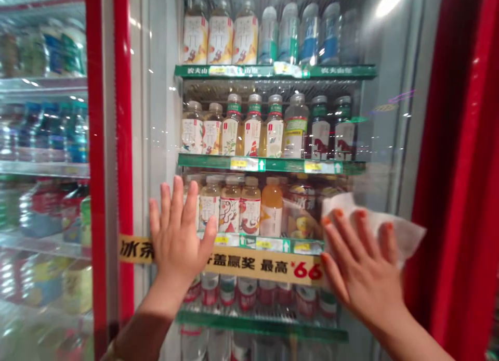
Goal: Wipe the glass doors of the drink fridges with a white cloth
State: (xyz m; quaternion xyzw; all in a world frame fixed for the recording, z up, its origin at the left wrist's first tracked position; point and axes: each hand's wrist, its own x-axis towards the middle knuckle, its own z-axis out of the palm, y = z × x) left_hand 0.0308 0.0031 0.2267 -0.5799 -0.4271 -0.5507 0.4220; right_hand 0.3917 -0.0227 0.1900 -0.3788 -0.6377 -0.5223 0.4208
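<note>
A glass cooler door (385, 142) stands upright in front of me, with bottled drinks behind it. My left hand (177, 236) is open and flat against the door, fingers pointing up and holding nothing. It covers part of a yellow printed strip (253, 265) that runs across the glass. Farther right, my right hand (364, 262) holds a white tissue (411, 239) pressed to the glass, its fingers spread over it. The tissue's top and right edges stick out past the fingers; the rest lies hidden under the hand.
Green-edged shelves (273, 163) inside the cooler carry several rows of bottles (253, 129). A red frame (460, 194) borders the door at right, and a red post (123, 116) at left. Beyond that post, another cooler (42, 168) holds more drinks. Lights reflect in the glass.
</note>
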